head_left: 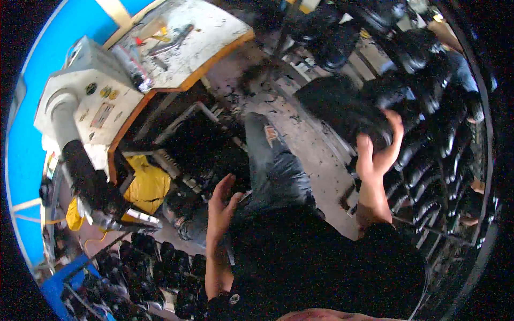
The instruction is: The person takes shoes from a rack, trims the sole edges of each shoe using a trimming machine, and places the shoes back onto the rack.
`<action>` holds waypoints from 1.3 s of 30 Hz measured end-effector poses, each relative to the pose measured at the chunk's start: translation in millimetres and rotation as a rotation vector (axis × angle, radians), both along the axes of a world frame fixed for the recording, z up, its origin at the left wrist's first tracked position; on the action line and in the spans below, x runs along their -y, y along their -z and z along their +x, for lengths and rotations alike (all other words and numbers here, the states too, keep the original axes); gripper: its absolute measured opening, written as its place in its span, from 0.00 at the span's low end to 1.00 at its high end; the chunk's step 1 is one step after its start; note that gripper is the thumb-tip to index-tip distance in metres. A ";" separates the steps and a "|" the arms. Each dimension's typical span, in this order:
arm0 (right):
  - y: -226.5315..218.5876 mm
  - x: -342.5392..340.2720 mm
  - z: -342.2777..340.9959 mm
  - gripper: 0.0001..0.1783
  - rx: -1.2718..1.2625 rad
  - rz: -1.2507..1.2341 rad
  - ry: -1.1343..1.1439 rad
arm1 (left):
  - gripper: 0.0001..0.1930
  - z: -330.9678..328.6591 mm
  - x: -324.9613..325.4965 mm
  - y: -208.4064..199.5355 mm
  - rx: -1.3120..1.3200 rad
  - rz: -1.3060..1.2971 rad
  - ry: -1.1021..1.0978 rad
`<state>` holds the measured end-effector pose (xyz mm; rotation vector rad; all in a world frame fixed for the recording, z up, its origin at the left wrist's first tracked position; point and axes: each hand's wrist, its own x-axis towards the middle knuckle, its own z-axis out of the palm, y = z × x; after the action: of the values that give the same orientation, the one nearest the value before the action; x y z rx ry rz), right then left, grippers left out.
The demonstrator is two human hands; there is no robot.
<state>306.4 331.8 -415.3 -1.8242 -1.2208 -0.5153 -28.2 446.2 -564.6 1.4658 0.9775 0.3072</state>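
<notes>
My right hand (pixel 378 152) is reached out to the right. Its thumb and fingers close round one end of a black shoe (pixel 337 104), whose outline is dark and smeared. Beside my thigh, my left hand (pixel 222 206) is held low with the fingers curled and the thumb bent across. A thin bright sliver (pixel 245 197) shows past that thumb; what it belongs to is hidden. My leg in torn jeans (pixel 276 171) lies between the two hands.
Rows of black shoes (pixel 428 160) fill a rack on the right; more black shoes (pixel 139 273) stand at lower left. A worn white worktable (pixel 187 53) with tools, a pale machine (pixel 91 101) with a grey pipe, and a yellow bag (pixel 145 182) are at left. Scraps litter the floor (pixel 321 166).
</notes>
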 end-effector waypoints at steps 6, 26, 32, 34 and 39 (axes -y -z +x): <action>79.4 -18.2 -50.8 0.32 -1.461 0.064 -0.346 | 0.51 -19.0 0.6 -44.5 0.683 -0.465 -0.505; 9.1 -100.4 -109.1 0.47 -1.233 -0.238 -0.969 | 0.59 -116.2 23.6 -108.6 0.793 -0.126 -0.871; 9.9 -119.4 -128.4 0.45 -1.110 -0.440 -1.082 | 0.60 -138.6 11.3 -102.7 0.912 0.009 -0.840; 16.8 -120.7 -136.3 0.44 -1.074 -0.506 -1.108 | 0.59 -142.9 10.6 -106.6 0.944 -0.009 -0.898; 23.9 -128.3 -161.3 0.43 -1.027 -0.540 -1.161 | 0.59 -165.4 7.8 -98.2 0.886 -0.007 -0.929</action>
<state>145.1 460.1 -439.3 -1.0963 -1.3987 1.3203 -193.6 438.4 -466.4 0.6199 0.8269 1.4736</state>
